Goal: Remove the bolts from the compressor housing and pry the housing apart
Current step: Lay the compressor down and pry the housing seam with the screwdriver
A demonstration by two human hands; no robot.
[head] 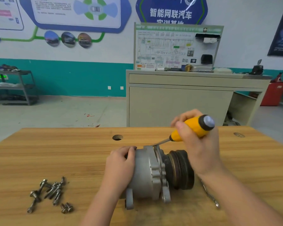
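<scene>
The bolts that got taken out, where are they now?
In the head view, the bolts lie in a loose pile on the wooden table, toward its left front, left of the left hand holding the compressor.

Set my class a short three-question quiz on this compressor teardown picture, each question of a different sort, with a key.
1. True or false: the bolts still sit in the compressor housing.
2. Which hand grips the yellow-handled screwdriver? A left hand B right hand C neither
3. Fill in: the screwdriver tip meets the housing at the ____ between its two halves.

Key
1. False: they lie loose on the wooden table, left of the housing.
2. B; the left hand steadies the housing's rear end.
3. Seam, on the top edge.
</scene>
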